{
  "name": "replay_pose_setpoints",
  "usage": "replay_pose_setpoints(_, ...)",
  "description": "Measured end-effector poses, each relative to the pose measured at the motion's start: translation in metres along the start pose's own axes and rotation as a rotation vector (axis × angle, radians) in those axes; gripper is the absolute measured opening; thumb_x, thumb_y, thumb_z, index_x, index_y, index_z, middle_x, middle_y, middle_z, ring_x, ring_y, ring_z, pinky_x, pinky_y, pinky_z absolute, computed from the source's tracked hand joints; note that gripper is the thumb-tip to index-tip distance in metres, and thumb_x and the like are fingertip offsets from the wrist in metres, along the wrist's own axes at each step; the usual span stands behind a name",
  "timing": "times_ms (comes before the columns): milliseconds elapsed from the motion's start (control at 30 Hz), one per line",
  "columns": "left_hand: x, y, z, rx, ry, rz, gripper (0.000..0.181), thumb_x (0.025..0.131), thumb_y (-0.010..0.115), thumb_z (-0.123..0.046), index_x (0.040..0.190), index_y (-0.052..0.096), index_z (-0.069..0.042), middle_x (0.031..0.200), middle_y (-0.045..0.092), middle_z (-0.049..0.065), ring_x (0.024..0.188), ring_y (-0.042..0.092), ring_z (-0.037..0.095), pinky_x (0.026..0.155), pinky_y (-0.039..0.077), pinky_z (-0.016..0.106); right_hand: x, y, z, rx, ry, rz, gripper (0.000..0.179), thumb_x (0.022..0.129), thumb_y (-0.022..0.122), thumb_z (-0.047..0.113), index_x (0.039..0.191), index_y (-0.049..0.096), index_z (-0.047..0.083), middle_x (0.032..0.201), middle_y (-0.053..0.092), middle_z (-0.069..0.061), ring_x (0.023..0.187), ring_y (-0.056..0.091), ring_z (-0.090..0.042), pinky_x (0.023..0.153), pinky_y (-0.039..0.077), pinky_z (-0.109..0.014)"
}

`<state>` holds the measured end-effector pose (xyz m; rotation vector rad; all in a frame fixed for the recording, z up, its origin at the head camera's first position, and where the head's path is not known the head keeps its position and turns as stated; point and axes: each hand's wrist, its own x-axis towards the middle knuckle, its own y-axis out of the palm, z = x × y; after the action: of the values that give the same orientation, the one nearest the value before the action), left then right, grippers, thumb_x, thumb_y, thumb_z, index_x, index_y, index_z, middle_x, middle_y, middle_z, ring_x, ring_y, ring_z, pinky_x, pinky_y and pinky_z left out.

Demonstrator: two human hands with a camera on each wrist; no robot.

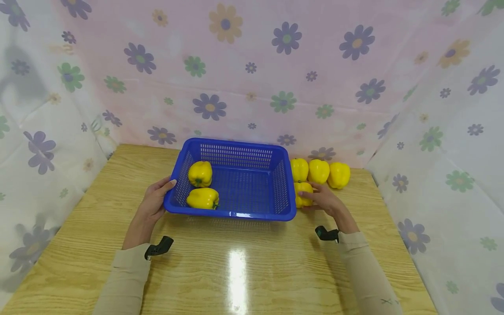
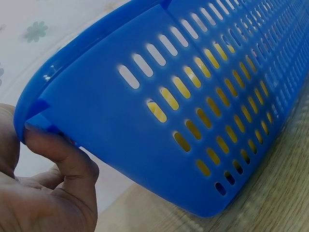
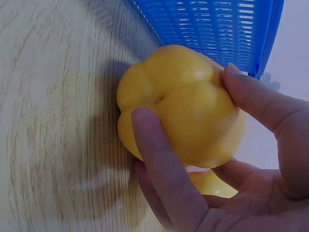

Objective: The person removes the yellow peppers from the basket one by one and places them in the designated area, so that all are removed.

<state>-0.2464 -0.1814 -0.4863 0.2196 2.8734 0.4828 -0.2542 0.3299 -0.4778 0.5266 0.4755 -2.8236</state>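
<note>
**Right hand (image 1: pixel 324 199) grips a yellow pepper (image 3: pixel 193 108) beside a blue basket (image 1: pixel 232 214); left hand (image 1: pixel 155 199) holds the rim**

The right fingers are spread only as wide as the pepper and bend around it, one fingertip resting near the small dimple in its end, with the thumb against the side nearer the basket. Whether the pepper rests on the table (image 1: pixel 189 271) or is slightly raised, I cannot tell. It is just outside the basket's right wall.

The left hand is closed on the opposite short side of the basket, its thumb over the rim and fingers curled beneath the lip.

Inside the basket, toward the left hand, are two more yellow peppers: a rear pepper (image 1: pixel 200 173), its stem end toward the person, and a front pepper (image 1: pixel 202 198) lying on its side, stem end to the right.

Beyond the right hand, three peppers (image 1: pixel 319 170) stand in a row along the back of the table, the leftmost close to the basket.

Farther out, a black device (image 1: pixel 159 248) sits at the left wrist and another (image 1: pixel 327 234) at the right, by beige sleeves (image 1: pixel 366 271). Flower-patterned cloth (image 1: pixel 252 39) surrounds the wood-grained table.
</note>
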Motion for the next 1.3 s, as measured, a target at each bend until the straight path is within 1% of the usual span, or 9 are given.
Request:
replay_pose_setpoints(167, 0.0, 0.0, 0.0, -0.007, 0.002, 0.003, 0.07, 0.108, 0.052, -0.022, 0.159, 0.015, 0.007, 0.11, 0.067, -0.011, 0.101, 0.068, 0.003, 0.087, 0.058, 0.022, -0.002, -0.002, -0.001, -0.028, -0.007, 0.003, 0.072, 0.103, 0.062, 0.022, 0.159, 0.024, -0.002, 0.15, 0.036, -0.034, 0.113, 0.061, -0.029, 0.096, 0.056, -0.051)
replay_pose_setpoints(300, 0.0, 0.0, 0.0, -0.009, -0.003, -0.001, 0.07, 0.108, 0.052, -0.023, 0.159, 0.015, 0.007, 0.11, 0.067, -0.012, 0.101, 0.068, 0.003, 0.087, 0.058, 0.022, -0.003, -0.003, 0.0, -0.052, -0.012, 0.01, 0.074, 0.103, 0.061, 0.023, 0.16, 0.02, -0.001, 0.152, 0.033, -0.036, 0.12, 0.058, -0.037, 0.096, 0.056, -0.052)
replay_pose_setpoints(433, 0.001, 0.0, 0.0, -0.01, -0.006, -0.003, 0.07, 0.108, 0.051, -0.023, 0.159, 0.015, 0.007, 0.11, 0.067, -0.012, 0.101, 0.068, 0.002, 0.087, 0.059, 0.022, -0.01, -0.001, 0.006, -0.082, -0.014, 0.013, 0.078, 0.104, 0.06, 0.023, 0.161, 0.014, -0.001, 0.156, 0.027, -0.038, 0.13, 0.051, -0.048, 0.097, 0.055, -0.054)
replay_pose_setpoints(533, 0.001, 0.0, 0.0, -0.013, -0.004, 0.001, 0.069, 0.108, 0.051, -0.022, 0.159, 0.015, 0.007, 0.11, 0.067, -0.011, 0.101, 0.068, 0.003, 0.087, 0.059, 0.022, -0.018, 0.0, 0.011, -0.128, -0.02, -0.011, 0.079, 0.104, 0.06, 0.025, 0.162, 0.013, -0.001, 0.159, 0.022, -0.037, 0.136, 0.044, -0.051, 0.096, 0.056, -0.054)
replay_pose_setpoints(700, 0.0, 0.001, -0.001, -0.022, -0.004, 0.004, 0.069, 0.108, 0.052, -0.022, 0.158, 0.015, 0.008, 0.11, 0.067, -0.01, 0.101, 0.068, 0.003, 0.087, 0.059, 0.023, -0.029, 0.001, 0.021, -0.202, -0.044, -0.063, 0.08, 0.103, 0.061, 0.03, 0.161, 0.016, -0.001, 0.161, 0.019, -0.034, 0.135, 0.045, -0.052, 0.094, 0.057, -0.053)
replay_pose_setpoints(900, 0.0, 0.002, -0.001, -0.037, 0.0, 0.009, 0.07, 0.107, 0.053, -0.021, 0.158, 0.015, 0.009, 0.11, 0.067, -0.009, 0.101, 0.069, 0.004, 0.086, 0.059, 0.024, -0.048, 0.006, 0.04, -0.305, -0.079, -0.098, 0.084, 0.102, 0.063, 0.038, 0.161, 0.017, -0.001, 0.16, 0.023, -0.033, 0.137, 0.042, -0.051, 0.099, 0.054, -0.054)
replay_pose_setpoints(1133, -0.002, 0.002, -0.002, -0.029, -0.011, 0.001, 0.071, 0.107, 0.053, -0.022, 0.159, 0.014, 0.007, 0.11, 0.066, -0.01, 0.101, 0.069, 0.004, 0.087, 0.059, 0.023, -0.069, 0.027, 0.067, -0.431, -0.167, -0.153, 0.074, 0.103, 0.06, 0.039, 0.159, 0.028, 0.003, 0.159, 0.032, -0.03, 0.141, 0.037, -0.051, 0.106, 0.047, -0.061)
replay_pose_setpoints(1200, -0.002, 0.002, -0.002, -0.03, -0.012, 0.001, 0.071, 0.107, 0.052, -0.022, 0.159, 0.013, 0.007, 0.11, 0.066, -0.01, 0.101, 0.069, 0.003, 0.087, 0.059, 0.023, -0.073, 0.034, 0.073, -0.439, -0.197, -0.164, 0.071, 0.103, 0.061, 0.038, 0.159, 0.031, 0.005, 0.159, 0.034, -0.027, 0.141, 0.037, -0.05, 0.107, 0.044, -0.063)
replay_pose_setpoints(1300, -0.002, 0.002, -0.002, -0.025, -0.012, 0.0, 0.07, 0.108, 0.051, -0.021, 0.159, 0.013, 0.008, 0.109, 0.067, -0.011, 0.101, 0.069, 0.003, 0.087, 0.058, 0.023, -0.076, 0.046, 0.082, -0.434, -0.252, -0.16, 0.067, 0.102, 0.062, 0.036, 0.157, 0.037, 0.006, 0.158, 0.038, -0.023, 0.14, 0.04, -0.048, 0.107, 0.044, -0.064)
